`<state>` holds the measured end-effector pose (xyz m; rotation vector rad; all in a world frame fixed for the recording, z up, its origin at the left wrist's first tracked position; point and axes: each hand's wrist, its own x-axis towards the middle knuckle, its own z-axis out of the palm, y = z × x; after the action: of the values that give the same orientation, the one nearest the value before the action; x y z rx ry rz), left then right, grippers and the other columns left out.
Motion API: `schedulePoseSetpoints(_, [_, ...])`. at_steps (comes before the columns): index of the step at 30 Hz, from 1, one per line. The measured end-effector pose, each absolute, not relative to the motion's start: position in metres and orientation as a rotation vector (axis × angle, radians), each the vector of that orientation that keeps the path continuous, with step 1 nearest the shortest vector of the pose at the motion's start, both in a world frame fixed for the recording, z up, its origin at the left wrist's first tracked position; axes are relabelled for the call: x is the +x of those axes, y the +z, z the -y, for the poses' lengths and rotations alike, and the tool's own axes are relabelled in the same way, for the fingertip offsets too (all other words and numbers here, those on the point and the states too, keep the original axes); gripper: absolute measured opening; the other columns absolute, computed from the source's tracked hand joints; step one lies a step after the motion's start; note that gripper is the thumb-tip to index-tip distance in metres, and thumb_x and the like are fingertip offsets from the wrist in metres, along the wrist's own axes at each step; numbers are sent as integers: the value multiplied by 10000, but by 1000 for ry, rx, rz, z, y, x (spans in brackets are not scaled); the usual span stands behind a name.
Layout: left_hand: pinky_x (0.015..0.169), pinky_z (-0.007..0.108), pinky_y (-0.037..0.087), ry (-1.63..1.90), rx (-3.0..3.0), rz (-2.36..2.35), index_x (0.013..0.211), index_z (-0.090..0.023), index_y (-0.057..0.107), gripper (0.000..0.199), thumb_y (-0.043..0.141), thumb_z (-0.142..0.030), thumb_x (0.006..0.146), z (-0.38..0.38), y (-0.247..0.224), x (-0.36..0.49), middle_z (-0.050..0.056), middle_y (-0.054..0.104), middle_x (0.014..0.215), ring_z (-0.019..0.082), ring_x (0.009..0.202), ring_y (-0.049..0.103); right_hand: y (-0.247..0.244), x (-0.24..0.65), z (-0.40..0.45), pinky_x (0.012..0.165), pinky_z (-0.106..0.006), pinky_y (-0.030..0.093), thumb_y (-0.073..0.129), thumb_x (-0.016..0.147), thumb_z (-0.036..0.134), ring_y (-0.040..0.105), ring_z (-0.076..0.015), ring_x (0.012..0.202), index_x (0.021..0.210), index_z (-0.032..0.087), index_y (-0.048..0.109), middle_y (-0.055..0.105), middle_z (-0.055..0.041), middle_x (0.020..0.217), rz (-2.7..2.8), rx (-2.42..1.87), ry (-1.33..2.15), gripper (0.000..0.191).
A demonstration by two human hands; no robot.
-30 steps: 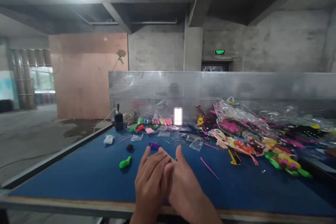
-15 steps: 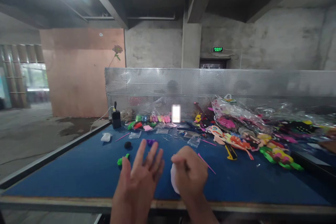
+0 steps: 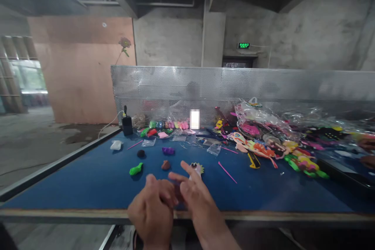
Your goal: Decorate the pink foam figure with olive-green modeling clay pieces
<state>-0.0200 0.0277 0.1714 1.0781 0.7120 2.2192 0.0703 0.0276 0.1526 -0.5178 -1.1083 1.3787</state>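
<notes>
My left hand (image 3: 154,207) is closed near the table's front edge, its fingers curled; whatever they may hold is hidden. Beside it, touching or nearly so, my right hand (image 3: 197,199) has its index finger stretched forward and the others partly spread, with nothing visible in it. Just beyond the right hand lies a pale figure (image 3: 197,168) with a spiky yellow-green edge, partly covered by the fingers. Ahead on the blue table (image 3: 88,179) lie a green lump (image 3: 136,169), a brown lump (image 3: 165,165), a purple lump (image 3: 168,150) and a black ball (image 3: 141,153).
Pink sticks (image 3: 227,172) and a yellow-black cutter (image 3: 253,160) lie to the right. Behind them is a pile of colourful pieces and plastic bags (image 3: 258,125). A black device (image 3: 127,125) and white wad (image 3: 116,145) are at left. A perforated metal screen (image 3: 164,86) backs the table.
My left hand has gone from open to closed, and my right from a fist to extended fingers. Both came together, lower down. The brown lump and the figure's spiky edge are now uncovered.
</notes>
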Motion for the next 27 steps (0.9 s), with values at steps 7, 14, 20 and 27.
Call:
schedulePoseSetpoints(7, [734,399,592,1453,652,-504,1213,-267,690,608,464,-714,868,-8,172,-29,112,755,1041,271,899,733,145,69,-17,1207,-621,160,645,926,325,254,-365,1499,1190,349,718,442,-9,1557,1648,-610,284,275])
schedulePoseSetpoints(14, [1119,525,434,1685,1096,-657,1493,-373,420,647,522,-625,906,-1,142,-15,65,497,1529,332,1432,424,138,81,-36,570,-283,462,523,1005,402,589,-162,561,673,217,644,626,-12,604,1331,-683,350,399])
schedulePoseSetpoints(20, [1218,546,278,1518,2435,-915,1529,-333,391,651,616,-272,922,-22,119,-32,60,427,1585,344,1507,278,138,85,-21,578,-279,488,498,948,641,629,-192,681,965,202,731,673,-45,753,1063,-568,1308,498])
schedulePoseSetpoints(27, [1084,406,488,1473,2590,-1159,1524,-281,404,573,503,-181,969,-35,117,-60,82,620,1417,261,1271,608,144,101,-15,775,-321,550,634,938,373,692,-218,865,1140,223,749,741,-49,953,1435,-772,1116,276])
